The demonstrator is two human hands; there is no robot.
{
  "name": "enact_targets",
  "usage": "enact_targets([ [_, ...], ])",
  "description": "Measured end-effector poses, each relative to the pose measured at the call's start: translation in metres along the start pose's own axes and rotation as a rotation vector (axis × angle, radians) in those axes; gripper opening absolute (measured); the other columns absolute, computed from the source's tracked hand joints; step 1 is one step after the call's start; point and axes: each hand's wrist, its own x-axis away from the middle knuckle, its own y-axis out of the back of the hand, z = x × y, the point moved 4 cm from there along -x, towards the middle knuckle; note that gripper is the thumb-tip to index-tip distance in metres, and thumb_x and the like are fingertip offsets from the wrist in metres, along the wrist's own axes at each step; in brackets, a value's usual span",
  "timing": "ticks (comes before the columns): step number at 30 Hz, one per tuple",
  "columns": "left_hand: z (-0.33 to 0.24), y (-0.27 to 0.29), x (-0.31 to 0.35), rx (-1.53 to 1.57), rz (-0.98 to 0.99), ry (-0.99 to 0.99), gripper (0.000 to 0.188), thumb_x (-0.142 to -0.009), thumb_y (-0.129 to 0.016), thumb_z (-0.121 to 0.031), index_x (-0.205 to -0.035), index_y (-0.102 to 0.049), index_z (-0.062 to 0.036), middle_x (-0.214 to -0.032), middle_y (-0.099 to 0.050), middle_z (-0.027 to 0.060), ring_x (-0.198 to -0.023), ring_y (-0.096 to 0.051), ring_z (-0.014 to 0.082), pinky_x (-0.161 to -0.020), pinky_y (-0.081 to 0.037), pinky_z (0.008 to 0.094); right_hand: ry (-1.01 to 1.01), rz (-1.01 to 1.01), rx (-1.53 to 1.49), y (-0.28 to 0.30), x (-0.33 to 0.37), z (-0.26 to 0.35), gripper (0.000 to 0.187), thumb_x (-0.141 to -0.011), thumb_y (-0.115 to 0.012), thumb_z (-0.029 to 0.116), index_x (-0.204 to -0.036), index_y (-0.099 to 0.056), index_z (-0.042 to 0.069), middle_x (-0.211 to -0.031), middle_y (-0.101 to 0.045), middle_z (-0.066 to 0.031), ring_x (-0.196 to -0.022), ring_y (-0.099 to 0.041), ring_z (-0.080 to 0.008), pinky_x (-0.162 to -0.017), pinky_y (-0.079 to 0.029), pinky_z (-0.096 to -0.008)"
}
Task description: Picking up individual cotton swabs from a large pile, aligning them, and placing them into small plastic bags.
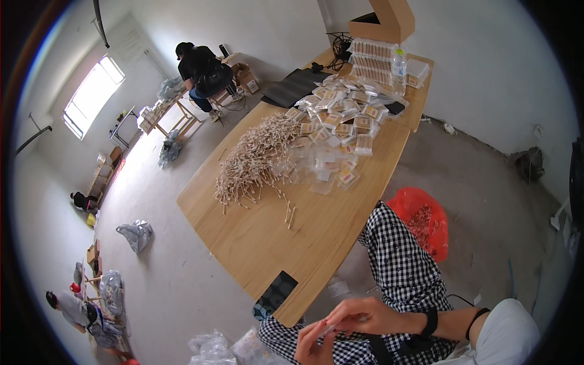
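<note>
Low in the view, above my lap, my left hand and my right hand meet with fingertips closed on a small pale, see-through packet. The fingers cover much of it, so its contents cannot be made out. Beyond them on the wooden table lies a big loose heap of cotton swabs, with a few strays at its near edge. Beside that heap are flat clear plastic bags and a pile of filled swab packets.
A dark patterned phone-like slab lies at the table's near corner. Stacked swab packs, a water bottle and an open carton stand at the far end. A red bag sits on the floor. Other people work at the left.
</note>
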Motion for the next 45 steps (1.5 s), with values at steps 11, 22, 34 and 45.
enact_targets([
  [11, 0.079, -0.008, -0.068, -0.154, -0.162, -0.081, 0.012, -0.083, -0.072, 0.006, -0.094, -0.075, 0.0043, -0.093, -0.073, 0.0133, -0.086, -0.069, 0.0192, -0.076, -0.054, 0.0261, -0.018, -0.156, 0.139, 0.029, -0.076, -0.073, 0.013, -0.09, -0.069, 0.007, -0.101, -0.072, 0.0, -0.096, -0.074, -0.0089, -0.088, -0.069, -0.0142, -0.078, -0.055, -0.0263],
  [22, 0.105, -0.012, -0.062, -0.111, -0.076, 0.009, 0.011, -0.091, -0.067, 0.001, -0.099, -0.072, 0.0063, -0.095, -0.071, 0.0093, -0.087, -0.066, 0.0146, -0.08, -0.052, 0.0269, -0.069, -0.006, 0.487, 0.064, -0.079, -0.062, 0.022, -0.09, -0.07, 0.025, -0.101, -0.075, 0.007, -0.085, -0.073, -0.0104, -0.078, -0.07, -0.0146, -0.071, -0.054, -0.0298],
  [34, 0.1, -0.007, -0.008, -0.333, 0.367, 0.087, 0.012, -0.095, -0.064, -0.005, -0.105, -0.07, -0.0015, -0.084, -0.068, 0.0089, -0.062, -0.052, 0.0141, -0.054, -0.039, 0.0268, -0.036, -0.754, 0.336, 0.375, -0.224, 0.078, 0.023, -0.097, -0.059, 0.02, -0.103, -0.051, 0.0, -0.078, -0.065, -0.0091, -0.062, -0.068, -0.0199, -0.052, -0.058, -0.0335],
  [45, 0.106, 0.105, 0.047, -0.917, 0.148, 0.571, 0.034, -0.081, -0.079, -0.016, -0.103, -0.06, 0.0013, -0.097, -0.063, 0.0213, -0.088, -0.06, 0.0359, -0.078, -0.049, 0.0416, 0.001, -0.469, 0.906, 0.356, -0.251, 0.016, 0.025, -0.083, -0.064, 0.013, -0.107, -0.065, 0.005, -0.111, -0.064, -0.0157, -0.099, -0.067, -0.0293, -0.081, -0.056, -0.0411],
])
